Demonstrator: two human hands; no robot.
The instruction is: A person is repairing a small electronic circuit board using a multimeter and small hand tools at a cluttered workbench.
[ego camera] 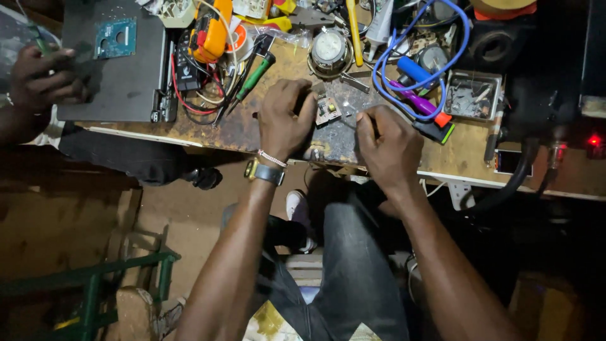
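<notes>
From the head camera, looking down: my left hand (285, 120) is curled over the small circuit board (328, 111), fingertips pinching its left edge to pin it flat on the tabletop (467, 158). My right hand (390, 144), just right of the board, is closed around something thin whose tip points toward the board; I cannot tell what the tool is.

I judge I am mid-work on the board, holding it steady while the tool tip goes in. The next move calls for a firm pin and a small, fine approach from the right.

Room is tight. Beyond the board sit a round metal part (329, 49) and a blue cable loop (413, 63); right of it, a purple-handled tool (418, 101). The tabletop's front edge runs close below the board. Far left of the board, another person's hand (44, 79) rests by a dark laptop (113, 69).
</notes>
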